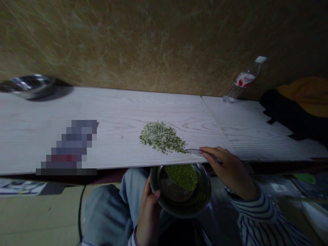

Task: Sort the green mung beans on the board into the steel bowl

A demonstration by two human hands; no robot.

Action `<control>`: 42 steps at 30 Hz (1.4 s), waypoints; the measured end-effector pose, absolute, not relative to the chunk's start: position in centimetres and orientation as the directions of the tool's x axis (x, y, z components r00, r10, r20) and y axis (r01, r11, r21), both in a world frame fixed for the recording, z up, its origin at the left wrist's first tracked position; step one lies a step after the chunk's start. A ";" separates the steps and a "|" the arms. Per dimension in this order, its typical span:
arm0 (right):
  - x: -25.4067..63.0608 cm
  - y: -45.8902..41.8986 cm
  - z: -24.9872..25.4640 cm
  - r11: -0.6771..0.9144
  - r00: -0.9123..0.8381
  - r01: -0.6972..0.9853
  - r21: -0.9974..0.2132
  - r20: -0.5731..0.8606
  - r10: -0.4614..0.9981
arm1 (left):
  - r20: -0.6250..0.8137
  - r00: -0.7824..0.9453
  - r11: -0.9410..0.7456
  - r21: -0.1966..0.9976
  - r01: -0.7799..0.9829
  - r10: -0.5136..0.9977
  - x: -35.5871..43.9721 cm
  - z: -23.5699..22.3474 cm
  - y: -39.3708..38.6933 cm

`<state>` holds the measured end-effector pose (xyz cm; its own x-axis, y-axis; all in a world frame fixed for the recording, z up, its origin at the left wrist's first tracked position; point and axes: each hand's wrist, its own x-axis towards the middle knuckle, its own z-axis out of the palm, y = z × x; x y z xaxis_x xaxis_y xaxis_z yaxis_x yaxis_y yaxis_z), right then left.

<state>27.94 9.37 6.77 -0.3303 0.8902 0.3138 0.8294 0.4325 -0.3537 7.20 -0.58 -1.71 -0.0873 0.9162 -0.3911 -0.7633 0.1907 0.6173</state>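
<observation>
My left hand [150, 208] grips the left rim of a round metal bowl [174, 208], thumb over the edge, and keeps it below the table's front edge. Green beans that look like mung beans [183, 176] lie in the bowl's upper part. My right hand [227, 169] is closed around a metal spoon [195, 152], whose tip touches the near right end of a pile on the table. This pile [161, 136] mixes green beans with white grains like rice. The far rim of the bowl is partly hidden under the table edge.
Against the wall at far left sits another metal bowl [33, 87]. A pixelated object [71, 147] lies on the white wood-grain table [120, 112]. A plastic bottle [243, 80] stands at the back right, beside black and orange-brown cloth [302, 99].
</observation>
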 end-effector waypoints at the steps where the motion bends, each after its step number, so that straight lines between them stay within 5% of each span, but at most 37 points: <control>1: 27.9 9.2 6.9 0.434 -0.334 0.829 -0.353 0.310 0.890 | -0.391 -0.088 0.190 0.618 -0.763 0.916 7.2 -1.7 -0.6; 42: 27.7 9.4 7.5 0.457 -0.367 0.825 -0.333 0.299 0.881 | -0.361 -0.091 0.171 0.632 -0.756 0.928 7.2 -2.2 -0.7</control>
